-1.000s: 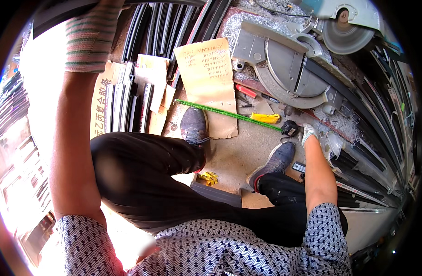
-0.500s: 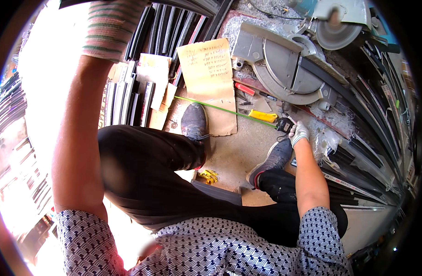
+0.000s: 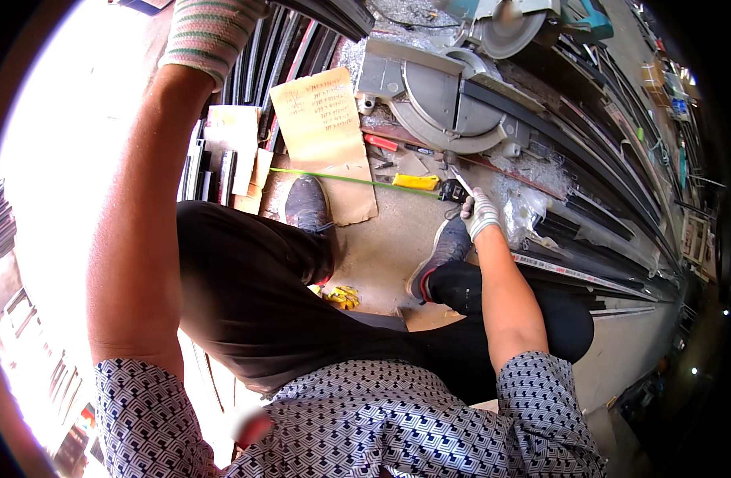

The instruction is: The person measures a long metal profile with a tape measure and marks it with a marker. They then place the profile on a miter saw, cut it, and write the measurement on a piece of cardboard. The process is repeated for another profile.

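Observation:
My left hand (image 3: pixel 210 36), in a striped knit glove, reaches up to the top edge, its fingers partly cut off. It is closed on a dark profile bar (image 3: pixel 330 14) that runs out to the right. My right hand (image 3: pixel 481 213), in a pale glove, pinches a slim white pen-like stick (image 3: pixel 461 180). Just beyond it, a black tape measure (image 3: pixel 453 191) lies on the floor. Its green blade (image 3: pixel 341 178) stretches left across a cardboard sheet (image 3: pixel 322 119) with handwriting on it. A yellow-handled tool (image 3: pixel 416 182) lies beside the blade.
A grey mitre saw (image 3: pixel 441 99) with a round blade stands ahead. Long dark profiles (image 3: pixel 620 191) fan out on the right; more bars (image 3: pixel 282 60) lie at the upper left. Yellow gloves (image 3: pixel 343 297) lie between my feet. A red-handled tool (image 3: pixel 381 143) rests near the saw.
The view has swung right, so the scene has shifted left. My right hand now shows the white stick more clearly, pointing past the tape measure. My left hand stays at the bar.

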